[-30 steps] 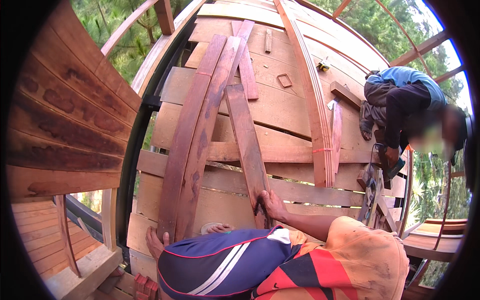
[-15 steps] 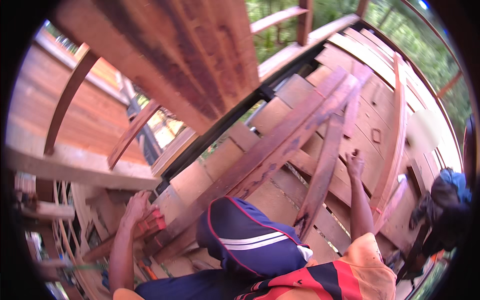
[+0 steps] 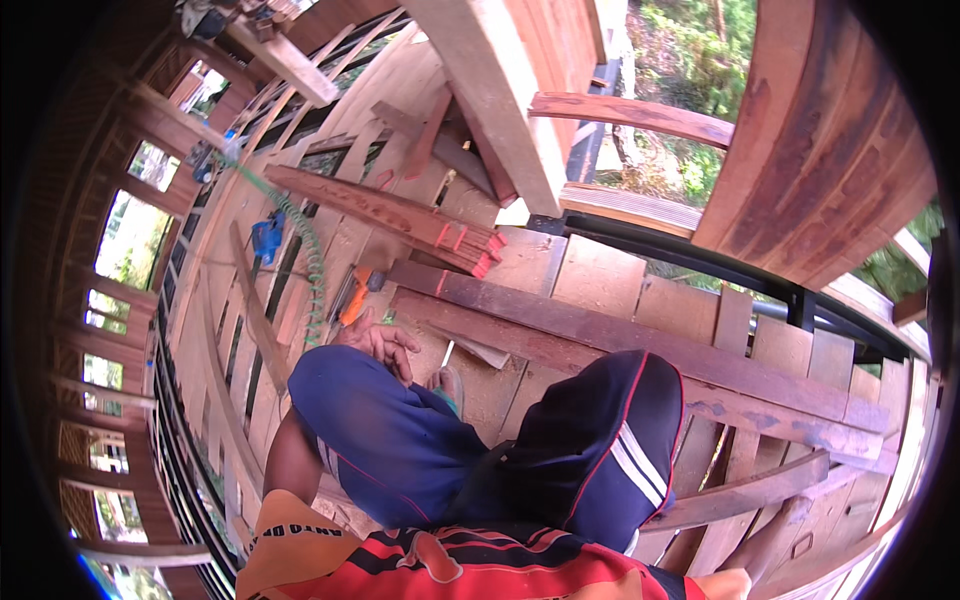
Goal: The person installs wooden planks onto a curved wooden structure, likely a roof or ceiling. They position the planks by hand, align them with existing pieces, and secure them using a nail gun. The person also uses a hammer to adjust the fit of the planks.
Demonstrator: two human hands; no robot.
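My left hand point(image 3: 378, 345) hangs beside my left knee, fingers loosely bent and apart, with nothing seen in them. Just beyond it lies an orange-and-black hand tool point(image 3: 358, 294) on the boards; its exact kind is unclear. A bundle of brown planks point(image 3: 385, 222) with red-painted ends lies ahead of the tool. Two long dark planks, the farther point(image 3: 600, 325) and the nearer point(image 3: 560, 352), run to the right past my right knee. At the lower right, my right forearm point(image 3: 768, 540) reaches toward a shorter plank point(image 3: 745, 492); the fingers cannot be made out.
A green coiled hose point(image 3: 308, 250) trails over the floor at left, near a blue tool point(image 3: 267, 238). A pale post point(image 3: 500, 100) and a wide wooden panel point(image 3: 820, 150) stand ahead. Gaps show between the floorboards point(image 3: 600, 275).
My view has swung left. My left hand has moved from the red-ended planks back beside my knee. My right arm now shows only at the lower right edge.
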